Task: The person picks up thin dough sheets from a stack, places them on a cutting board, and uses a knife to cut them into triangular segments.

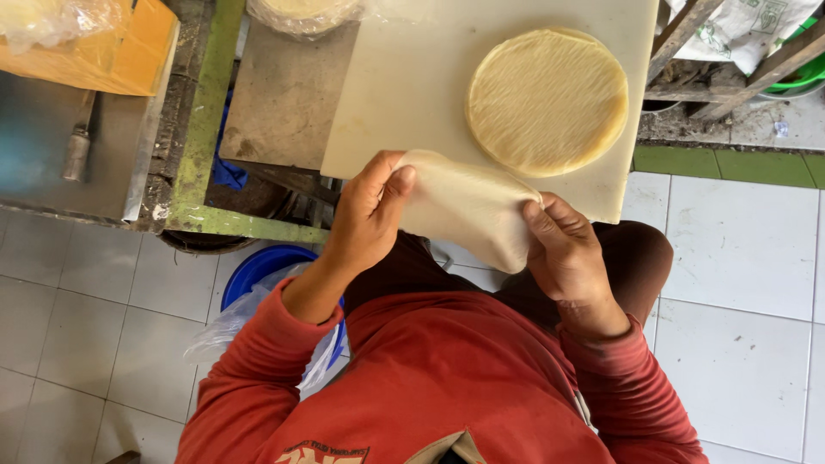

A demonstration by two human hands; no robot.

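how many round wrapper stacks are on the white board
1. The round wrapper stack lies on the far right part of the white board. A bagged pile sits beyond the board's top left edge, cut off by the frame.

The thin wrapper sheet [468, 210] looks soft, matt, dough-like; the stack of wrappers [547, 100] finely ridged; the cutting board [404, 94] smooth matt plastic; floor tiles [739, 249] glossy.

We see the left hand [365, 215] and right hand [567, 253] pinching a thin pale wrapper sheet [464, 206] between them. At one o'clock, a round wrapper stack [547, 100] lies on the white board [404, 86].
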